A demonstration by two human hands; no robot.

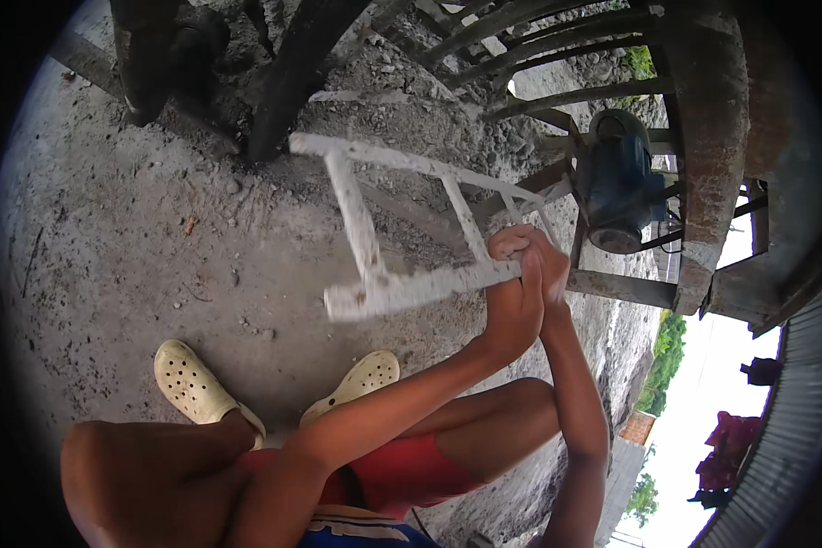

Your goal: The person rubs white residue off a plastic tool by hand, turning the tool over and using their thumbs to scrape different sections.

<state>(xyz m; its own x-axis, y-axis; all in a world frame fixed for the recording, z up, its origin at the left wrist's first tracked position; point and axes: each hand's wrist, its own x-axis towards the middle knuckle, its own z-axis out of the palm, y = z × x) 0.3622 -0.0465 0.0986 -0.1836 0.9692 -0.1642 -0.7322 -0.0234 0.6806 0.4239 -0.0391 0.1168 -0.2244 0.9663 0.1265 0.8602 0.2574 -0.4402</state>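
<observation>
A white, stained, ladder-shaped frame point(411, 290) with two long rails and several crosspieces is held up at a tilt above the ground. Its near rail ends at my two hands, which are pressed close together right of the middle. My left hand point(518, 309) is closed around that rail. Overlapping it, my right hand point(548, 260) is also closed there, with its fingers wrapped over the same end. The hands partly hide each other and the end of the rail. The frame's far-left end sticks out freely over the dusty floor.
Beyond my hands, a blue motor point(616, 183) sits on a rusty metal machine point(717, 137) with curved bars point(575, 100). Dark posts point(292, 73) stand at the far left. My feet are in cream clogs point(192, 381) on grey, gritty ground point(155, 247).
</observation>
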